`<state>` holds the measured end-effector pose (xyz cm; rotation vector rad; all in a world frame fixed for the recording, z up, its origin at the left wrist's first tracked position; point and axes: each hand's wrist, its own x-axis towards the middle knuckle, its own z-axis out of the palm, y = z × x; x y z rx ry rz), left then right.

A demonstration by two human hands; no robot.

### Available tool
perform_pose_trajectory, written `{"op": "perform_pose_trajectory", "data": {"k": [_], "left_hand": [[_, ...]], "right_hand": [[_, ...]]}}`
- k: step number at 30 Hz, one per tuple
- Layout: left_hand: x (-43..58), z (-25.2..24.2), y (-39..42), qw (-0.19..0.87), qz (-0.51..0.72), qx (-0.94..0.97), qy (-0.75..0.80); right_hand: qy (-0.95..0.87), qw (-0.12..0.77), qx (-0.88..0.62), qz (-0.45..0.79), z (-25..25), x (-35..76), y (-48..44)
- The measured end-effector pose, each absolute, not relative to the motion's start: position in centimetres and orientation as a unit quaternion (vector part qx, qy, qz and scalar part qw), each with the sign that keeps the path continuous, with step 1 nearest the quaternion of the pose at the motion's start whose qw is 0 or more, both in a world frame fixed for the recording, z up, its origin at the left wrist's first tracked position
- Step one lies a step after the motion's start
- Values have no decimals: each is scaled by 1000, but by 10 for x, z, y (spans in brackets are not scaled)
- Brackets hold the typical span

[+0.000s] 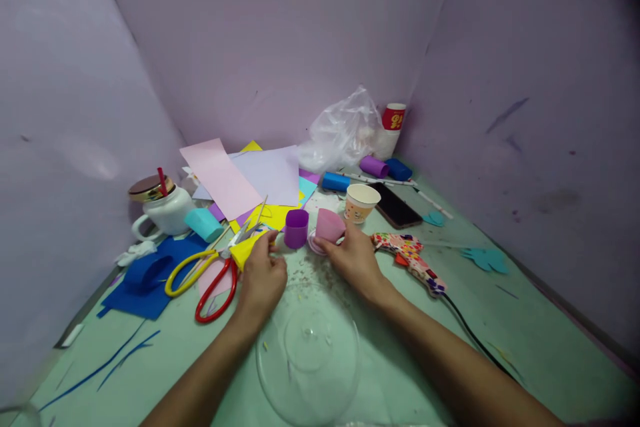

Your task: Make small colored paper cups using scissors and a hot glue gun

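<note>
My right hand [354,261] is closed on a pink rolled piece [329,225], a short tube tilted over a small pale pink ring at its base. Just left of it a short purple tube [297,229] stands upright on the table. My left hand [263,275] is beside the purple tube, its fingers loosely curled and the thumb apart, with nothing visible between them. Behind its knuckles a yellow rolled piece [244,251] lies tilted, partly hidden. Scissors [216,280] with one yellow and one red handle lie left of that hand.
A clear round lid [308,373] lies in front of me. On the right are a paper cup [361,203], a phone [397,205] and a flower-patterned glue gun [413,260] with a black cord. Coloured sheets [270,173], blue foam [143,287] and a white mug [170,210] are left.
</note>
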<state>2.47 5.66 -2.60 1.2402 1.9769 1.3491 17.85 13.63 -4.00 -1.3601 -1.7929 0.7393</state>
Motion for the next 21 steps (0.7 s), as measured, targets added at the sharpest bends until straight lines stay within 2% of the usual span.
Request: {"op": "perform_pose_trajectory", "data": {"k": [12,21], "left_hand": [[23,-45,82,212,433,529,699],[23,-45,83,219,442,516,701]], "right_hand": [[-760,293,-504,287,-40,168,142],[-769,278,-503,280,-43,166,145]]}}
